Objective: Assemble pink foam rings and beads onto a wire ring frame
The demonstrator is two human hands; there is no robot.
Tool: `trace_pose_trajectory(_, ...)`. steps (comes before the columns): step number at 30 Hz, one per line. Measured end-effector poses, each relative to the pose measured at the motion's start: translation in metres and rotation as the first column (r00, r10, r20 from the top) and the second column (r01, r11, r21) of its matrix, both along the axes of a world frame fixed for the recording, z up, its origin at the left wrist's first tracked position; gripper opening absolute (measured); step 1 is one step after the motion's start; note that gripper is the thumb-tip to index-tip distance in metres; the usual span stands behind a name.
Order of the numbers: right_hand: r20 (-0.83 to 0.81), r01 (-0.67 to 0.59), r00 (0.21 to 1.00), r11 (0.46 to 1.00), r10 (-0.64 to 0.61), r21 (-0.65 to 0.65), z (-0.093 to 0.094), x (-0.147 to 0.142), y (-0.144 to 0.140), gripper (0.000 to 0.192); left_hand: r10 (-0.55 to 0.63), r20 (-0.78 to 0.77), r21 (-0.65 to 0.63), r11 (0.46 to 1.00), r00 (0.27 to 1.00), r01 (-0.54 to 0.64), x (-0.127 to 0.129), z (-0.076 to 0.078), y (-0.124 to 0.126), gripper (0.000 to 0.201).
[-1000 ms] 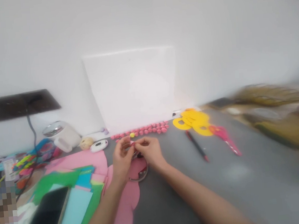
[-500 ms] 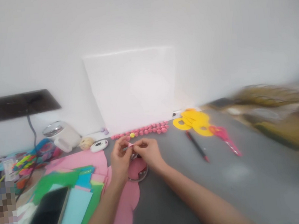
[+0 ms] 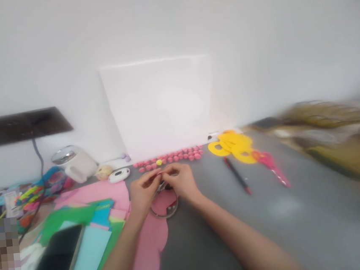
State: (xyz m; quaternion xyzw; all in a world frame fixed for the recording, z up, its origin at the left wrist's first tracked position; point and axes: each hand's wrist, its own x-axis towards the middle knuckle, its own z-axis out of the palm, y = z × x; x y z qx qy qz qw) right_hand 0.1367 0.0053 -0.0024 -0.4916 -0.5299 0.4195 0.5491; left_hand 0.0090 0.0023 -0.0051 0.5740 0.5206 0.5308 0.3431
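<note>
My left hand (image 3: 144, 191) and my right hand (image 3: 181, 180) meet fingertip to fingertip over the grey table (image 3: 271, 219). Between the fingers they pinch a small pink paper piece (image 3: 160, 177), mostly hidden by the fingers. Just below the hands lies a round metal ring (image 3: 165, 205) with pink paper inside it. Behind the hands runs a row of small pink rolled balls (image 3: 175, 155) with one yellow ball (image 3: 159, 162) among them.
Pink paper sheet (image 3: 102, 192), green and blue sheets (image 3: 91, 241) and a black phone (image 3: 54, 268) lie at the left. Yellow paper rings (image 3: 232, 145), a dark pencil (image 3: 236, 175) and pink scissors (image 3: 270, 164) lie at the right. A white board (image 3: 161, 105) leans on the wall.
My hands have shifted slightly; the fingertips have closed tighter around the small pink piece, which now shows less. Everything else has stayed put.
</note>
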Motion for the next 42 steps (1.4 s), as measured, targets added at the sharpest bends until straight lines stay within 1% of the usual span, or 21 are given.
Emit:
trace_pose_trajectory(4,0.053,0.007,0.999,1.000,-0.008,0.025,-0.002,0.002,0.002,0.013,-0.028,0.004,-0.079,0.996,1.000,0.028,-0.001,0.006,-0.001,0.027)
trace_pose_trajectory(10,0.083,-0.001,0.997,0.999,-0.003,0.052,-0.002,0.003,0.003,0.011,-0.013,0.045,-0.126,0.992,0.999,0.019,-0.001,0.011,-0.003,0.029)
trace_pose_trajectory(14,0.102,-0.063,0.993,0.998,0.060,0.029,0.000,0.004,0.003,0.012,0.000,0.056,-0.121,0.993,0.998,0.007,0.000,0.010,-0.004,0.029)
trace_pose_trajectory(18,0.129,-0.131,0.984,0.991,0.126,0.037,0.003,0.007,0.004,0.015,-0.013,0.067,-0.109,0.994,0.998,0.020,-0.005,0.012,-0.001,0.031)
trace_pose_trajectory(21,0.181,-0.124,0.977,0.990,0.112,0.061,0.000,0.013,0.009,0.022,0.021,0.061,-0.106,0.994,0.998,-0.015,-0.016,0.016,0.003,0.035)
trace_pose_trajectory(23,0.311,-0.114,0.948,0.987,0.072,0.117,-0.005,0.017,0.013,0.028,0.105,0.009,-0.069,0.992,0.994,-0.104,-0.025,0.019,0.007,0.036)
trace_pose_trajectory(24,0.406,-0.135,0.912,0.980,0.064,0.148,-0.007,0.018,0.015,0.031,0.160,-0.018,-0.035,0.986,0.987,-0.161,-0.029,0.020,0.009,0.036)
trace_pose_trajectory(25,0.501,-0.180,0.862,0.969,0.073,0.169,-0.009,0.020,0.017,0.034,0.193,-0.040,-0.011,0.981,0.980,-0.194,-0.032,0.021,0.010,0.036)
trace_pose_trajectory(27,0.646,-0.315,0.752,0.933,0.135,0.171,-0.012,0.022,0.019,0.037,0.218,-0.063,0.011,0.976,0.974,-0.217,-0.035,0.021,0.012,0.036)
trace_pose_trajectory(28,0.684,-0.378,0.709,0.912,0.171,0.163,-0.013,0.022,0.019,0.038,0.212,-0.067,0.011,0.977,0.975,-0.212,-0.034,0.021,0.011,0.036)
trace_pose_trajectory(30,0.719,-0.454,0.662,0.876,0.211,0.162,-0.013,0.023,0.020,0.038,0.182,-0.075,-0.006,0.983,0.980,-0.183,-0.031,0.021,0.010,0.035)
trace_pose_trajectory(34,0.741,-0.511,0.630,0.843,0.233,0.169,-0.010,0.027,0.017,0.043,0.138,-0.089,-0.055,0.988,0.986,-0.143,-0.025,0.021,0.007,0.032)
trace_pose_trajectory(37,0.721,-0.518,0.632,0.847,0.285,0.119,-0.007,0.033,0.016,0.048,0.127,-0.078,-0.086,0.987,0.989,-0.133,-0.024,0.021,0.006,0.031)
trace_pose_trajectory(40,0.685,-0.529,0.638,0.846,0.350,0.060,-0.003,0.041,0.017,0.045,0.138,-0.072,-0.096,0.985,0.988,-0.144,-0.024,0.021,0.006,0.032)
trace_pose_trajectory(42,0.650,-0.514,0.668,0.856,0.364,0.049,0.000,0.049,0.019,0.045,0.155,-0.072,-0.081,0.984,0.985,-0.161,-0.024,0.021,0.005,0.032)
